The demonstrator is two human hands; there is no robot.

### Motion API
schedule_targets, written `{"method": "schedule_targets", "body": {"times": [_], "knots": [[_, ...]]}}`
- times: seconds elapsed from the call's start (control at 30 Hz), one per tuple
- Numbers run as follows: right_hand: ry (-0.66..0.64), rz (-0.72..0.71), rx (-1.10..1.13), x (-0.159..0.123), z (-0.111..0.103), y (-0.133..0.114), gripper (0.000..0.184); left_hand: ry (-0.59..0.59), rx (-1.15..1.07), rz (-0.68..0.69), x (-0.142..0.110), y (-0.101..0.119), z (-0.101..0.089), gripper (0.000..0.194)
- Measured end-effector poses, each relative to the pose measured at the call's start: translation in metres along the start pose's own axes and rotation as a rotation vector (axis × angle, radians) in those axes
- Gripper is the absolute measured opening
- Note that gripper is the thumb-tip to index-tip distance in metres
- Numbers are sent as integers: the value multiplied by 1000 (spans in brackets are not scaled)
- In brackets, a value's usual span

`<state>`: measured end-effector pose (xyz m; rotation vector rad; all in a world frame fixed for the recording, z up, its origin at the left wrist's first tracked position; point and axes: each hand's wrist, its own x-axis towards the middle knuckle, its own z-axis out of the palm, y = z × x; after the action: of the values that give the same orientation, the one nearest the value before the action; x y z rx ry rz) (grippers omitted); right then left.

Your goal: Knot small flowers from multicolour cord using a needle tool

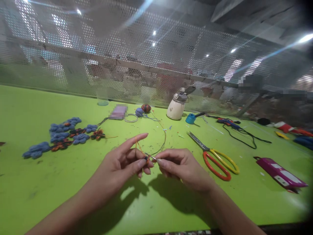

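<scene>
My left hand (126, 160) pinches a small piece of dark and orange crochet work (147, 159) between thumb and fingers. Orange yarn (140, 147) runs over its raised index finger. My right hand (181, 164) is closed on a thin metal crochet hook (152, 157), whose tip meets the work; the rest of the hook is hidden in the fingers. A strand of yarn (165, 133) curves from the work back to a dark, multicoloured yarn ball (146, 108). Finished-looking blue and orange-black crochet flowers (80, 138) lie in a cluster to the left.
Scissors with red and yellow handles (216, 163) lie right of my hands, beside a magenta case (281, 173). Further back on the green table (49, 199) are a cream bottle (175, 109), a blue pot (190, 118), a glue gun (228, 123) with its cord, and a blue yarn ball (139, 112).
</scene>
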<state>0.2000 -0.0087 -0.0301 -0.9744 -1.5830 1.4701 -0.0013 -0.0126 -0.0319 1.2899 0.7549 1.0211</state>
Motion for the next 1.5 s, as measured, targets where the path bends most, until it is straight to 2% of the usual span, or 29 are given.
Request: {"method": "schedule_targets", "body": {"times": [0.3,0.37,0.47,0.57,0.67,0.73,0.83,0.9,1.1,1.27,1.4,1.5], "knots": [[-19,28,-4,1,2,6,26,-8,192,33,-2,3,6,67],[-9,63,9,1,5,6,27,47,276,84,-3,1,10,65],[51,118,78,2,14,7,29,197,429,213,-6,-3,16,58],[101,108,224,4,25,11,27,247,503,283,-8,-5,21,55],[126,35,354,4,35,17,24,274,415,219,-6,-5,21,63],[151,-14,358,3,39,19,26,236,200,99,-3,-3,18,73],[176,-71,224,0,39,18,26,121,-142,-36,0,2,13,86],[203,-139,76,-2,37,17,22,87,-234,-56,1,5,10,91],[340,-451,-405,-8,32,15,8,64,-317,-75,-5,14,5,86],[332,-606,-609,-12,26,14,10,43,-357,-66,-7,16,2,76],[305,-657,-704,-12,19,12,13,29,-392,-85,-8,17,1,73],[281,-642,-723,-12,17,9,11,75,-409,-85,-8,18,2,70]]}}
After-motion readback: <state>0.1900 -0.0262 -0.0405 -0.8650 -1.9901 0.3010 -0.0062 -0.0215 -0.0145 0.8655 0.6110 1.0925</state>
